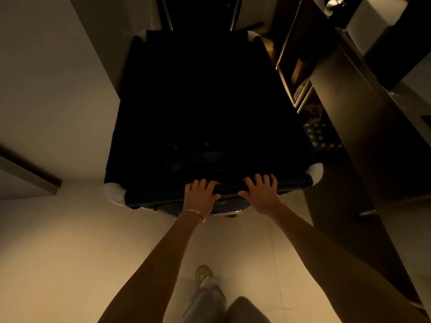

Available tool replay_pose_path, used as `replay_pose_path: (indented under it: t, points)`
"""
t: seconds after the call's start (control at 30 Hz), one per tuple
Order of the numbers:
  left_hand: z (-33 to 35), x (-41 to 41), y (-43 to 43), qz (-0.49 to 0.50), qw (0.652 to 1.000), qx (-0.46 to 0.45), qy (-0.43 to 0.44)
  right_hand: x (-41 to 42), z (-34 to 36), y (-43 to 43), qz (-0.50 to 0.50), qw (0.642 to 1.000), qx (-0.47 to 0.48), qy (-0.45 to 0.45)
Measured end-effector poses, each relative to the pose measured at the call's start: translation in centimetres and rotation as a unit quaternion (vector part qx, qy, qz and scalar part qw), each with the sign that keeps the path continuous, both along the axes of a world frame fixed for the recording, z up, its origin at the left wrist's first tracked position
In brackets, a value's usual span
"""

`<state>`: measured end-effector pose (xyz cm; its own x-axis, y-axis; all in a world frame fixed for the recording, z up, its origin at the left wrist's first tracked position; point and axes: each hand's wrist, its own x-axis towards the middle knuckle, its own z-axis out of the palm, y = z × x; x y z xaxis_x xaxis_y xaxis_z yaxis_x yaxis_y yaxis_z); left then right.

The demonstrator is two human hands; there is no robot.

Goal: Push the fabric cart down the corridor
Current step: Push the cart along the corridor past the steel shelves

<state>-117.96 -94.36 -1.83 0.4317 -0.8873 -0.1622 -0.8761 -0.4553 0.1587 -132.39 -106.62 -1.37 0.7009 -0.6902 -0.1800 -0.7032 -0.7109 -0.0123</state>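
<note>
From the head camera I am looking down on the fabric cart [210,108], a deep dark bin with pale corner pieces, and I am taking it as my landmark. My left hand [200,194] is gripping the cart's near rim, fingers curled over the top edge and thumb tucked under, with a thin bracelet [194,214] sitting at the wrist. My right hand [262,191] is gripping the same rim just beside it, fingers spread over the edge, both arms reaching out nearly straight. The cart is standing directly ahead of me on the pale tiled floor [70,252], filling most of the passage. A plain wall [46,89] is running along the cart's left side, and dark cabinets [373,136] with open shelves are crowding close on its right. Behind the cart, my leg and shoe [203,272] are showing mid-stride. I am judging the push as under way, with both hands set. The far end of the corridor beyond the cart is too dark to read, so I cannot tell how much distance is left to cover.
</note>
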Motion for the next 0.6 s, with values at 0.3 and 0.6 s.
replay_pose_path:
  t: [0.3,0.6]
  points:
    - [0.3,5.5,-5.4,0.012,1.000,0.004,0.013,5.1,0.1,-6.2,0.018,0.999,0.031,0.016]
    - [0.7,11.2,-12.1,0.025,0.999,0.023,-0.004,11.1,0.0,-12.8,0.034,0.999,0.034,-0.005]
